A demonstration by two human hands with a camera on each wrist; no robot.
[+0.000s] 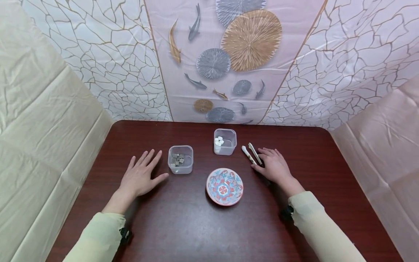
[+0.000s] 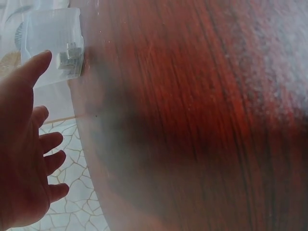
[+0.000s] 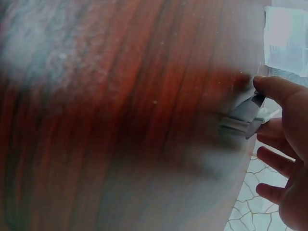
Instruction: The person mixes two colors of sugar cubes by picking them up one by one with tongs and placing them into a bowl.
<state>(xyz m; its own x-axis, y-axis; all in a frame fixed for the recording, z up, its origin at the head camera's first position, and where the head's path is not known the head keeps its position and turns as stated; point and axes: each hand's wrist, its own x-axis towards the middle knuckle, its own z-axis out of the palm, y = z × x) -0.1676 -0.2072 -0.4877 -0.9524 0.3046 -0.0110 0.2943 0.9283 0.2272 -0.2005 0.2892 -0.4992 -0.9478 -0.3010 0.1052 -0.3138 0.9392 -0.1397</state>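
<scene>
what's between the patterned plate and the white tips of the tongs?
Head view: just a bare stretch of tabletop between the plate and the tongs; no object lies there.

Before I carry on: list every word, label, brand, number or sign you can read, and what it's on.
No readable text in any view.
Plate: painted pattern, no lettering seen.
Backdrop: fish and round leaf motifs, no words seen.
Tongs, plastic tub of grey cubes: any small markings too blurred to read.
</scene>
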